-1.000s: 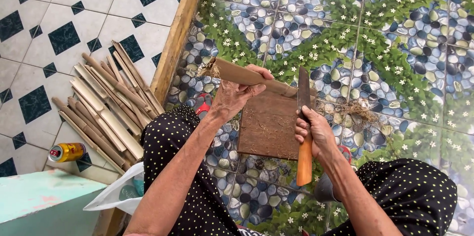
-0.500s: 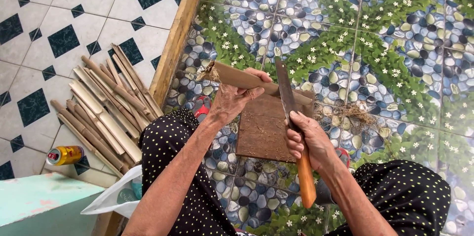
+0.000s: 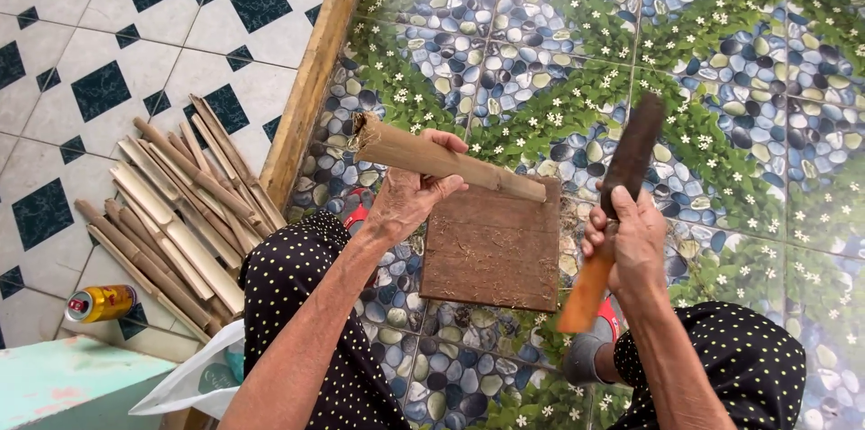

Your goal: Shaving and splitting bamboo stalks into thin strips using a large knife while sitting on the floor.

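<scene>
The left hand [image 3: 410, 200] is wrapping its fingers around a bamboo stick [image 3: 441, 158], its far end resting on the board [image 3: 491, 250] just beyond the fingertips. The right hand [image 3: 626, 236] is clenching a cleaver [image 3: 622, 187], fingers closed on the handle, blade raised beside the stick.

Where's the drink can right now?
In the head view, the yellow can lies on its side at the far left on the white-and-dark tiled floor, just below the pile of split bamboo pieces and above the pale green box.
</scene>
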